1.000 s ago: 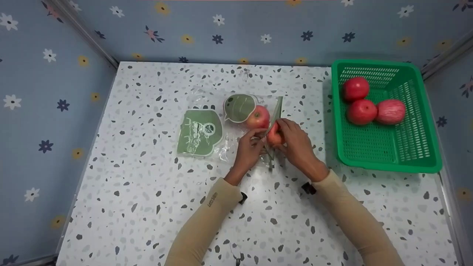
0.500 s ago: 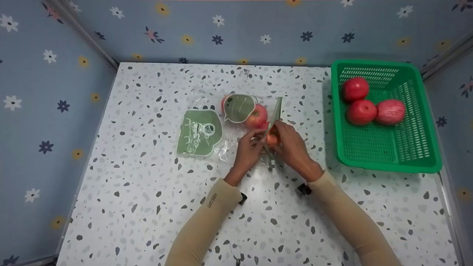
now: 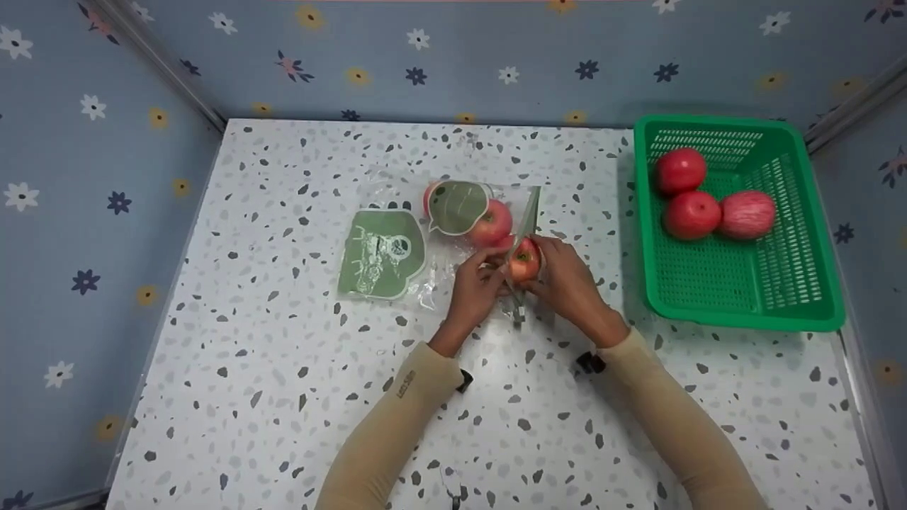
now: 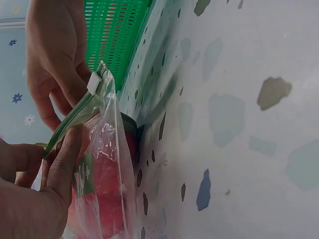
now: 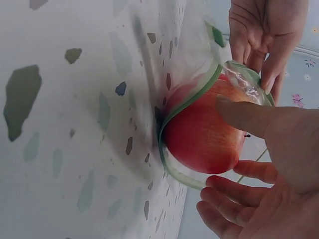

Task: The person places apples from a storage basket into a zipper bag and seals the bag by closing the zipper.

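Pinching, left hand [image 3: 476, 287]: thumb and fingers meeting on the mouth edge of a clear plastic bag with green printed patches [image 3: 386, 255].
Right hand [image 3: 570, 280]: fingers partly spread and curved; thumb and index finger hold a round red-and-yellow apple [image 3: 524, 262].
Apple position: in the bag's mouth, partly within the green-edged opening, stem visible.
Bag: lies on the white speckled tabletop [image 3: 283, 397]; white slider [image 4: 93, 82] sits on the green seal. Other red fruit [image 3: 492, 223] shows through the film, count unclear.
Basket: green perforated plastic, rectangular [image 3: 744, 322], right of both hands, apart from the bag; three red apples [image 3: 692, 214] clustered inside.
Wall: blue, flower-printed [image 3: 468, 42], behind the tabletop.
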`<state>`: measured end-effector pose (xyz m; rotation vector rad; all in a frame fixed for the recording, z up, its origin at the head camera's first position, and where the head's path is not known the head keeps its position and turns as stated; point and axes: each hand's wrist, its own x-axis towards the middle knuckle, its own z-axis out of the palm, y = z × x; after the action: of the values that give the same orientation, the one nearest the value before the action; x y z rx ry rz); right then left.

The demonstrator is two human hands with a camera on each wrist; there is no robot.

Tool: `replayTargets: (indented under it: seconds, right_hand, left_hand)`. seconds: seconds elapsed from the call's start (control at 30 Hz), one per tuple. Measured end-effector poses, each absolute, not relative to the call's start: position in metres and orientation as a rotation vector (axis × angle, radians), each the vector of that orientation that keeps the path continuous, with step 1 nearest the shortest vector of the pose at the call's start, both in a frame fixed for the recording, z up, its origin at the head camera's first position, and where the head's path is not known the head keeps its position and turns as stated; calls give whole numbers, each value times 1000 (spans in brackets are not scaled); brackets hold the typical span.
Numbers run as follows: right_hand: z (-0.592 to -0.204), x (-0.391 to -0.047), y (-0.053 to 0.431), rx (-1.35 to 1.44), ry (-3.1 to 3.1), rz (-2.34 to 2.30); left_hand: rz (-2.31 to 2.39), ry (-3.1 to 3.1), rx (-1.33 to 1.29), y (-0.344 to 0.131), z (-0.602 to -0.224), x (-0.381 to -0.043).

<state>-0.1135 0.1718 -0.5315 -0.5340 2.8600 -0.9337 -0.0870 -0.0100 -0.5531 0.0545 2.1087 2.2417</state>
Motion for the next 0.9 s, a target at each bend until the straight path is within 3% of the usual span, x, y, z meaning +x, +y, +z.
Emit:
replayTargets:
  seconds: [0.27, 0.9]
  right_hand:
    - [-534, -113, 169, -472, 2863, -876]
    - [-545, -111, 154, -690, 3048, -496]
  left_hand:
    - [2231, 2104, 30, -10, -551, -86]
    - [2165, 2208, 47, -10, -547, -90]
